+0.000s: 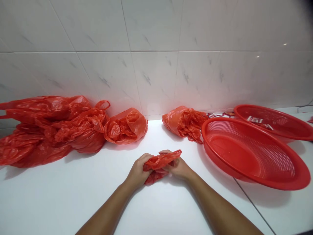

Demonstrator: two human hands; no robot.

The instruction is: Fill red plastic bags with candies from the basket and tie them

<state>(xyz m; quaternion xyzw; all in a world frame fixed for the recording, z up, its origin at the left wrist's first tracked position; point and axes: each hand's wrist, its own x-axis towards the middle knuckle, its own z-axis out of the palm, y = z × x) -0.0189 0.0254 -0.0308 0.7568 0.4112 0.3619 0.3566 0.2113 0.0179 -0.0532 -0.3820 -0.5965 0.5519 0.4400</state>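
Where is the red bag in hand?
In the head view, the red bag is below centre, held between the left hand and right hand, left of the front basket.

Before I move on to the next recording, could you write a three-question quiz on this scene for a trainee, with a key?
1. True or false: the left hand and the right hand both hold the crumpled red plastic.

2. Where is the nearer red basket relative to the hands?
a) To their left
b) To their right
c) Beneath them

3. Fill in the blank: behind the white surface rises a wall of pale, grey-veined ____.

Key: 1. True. 2. b. 3. Tiles.
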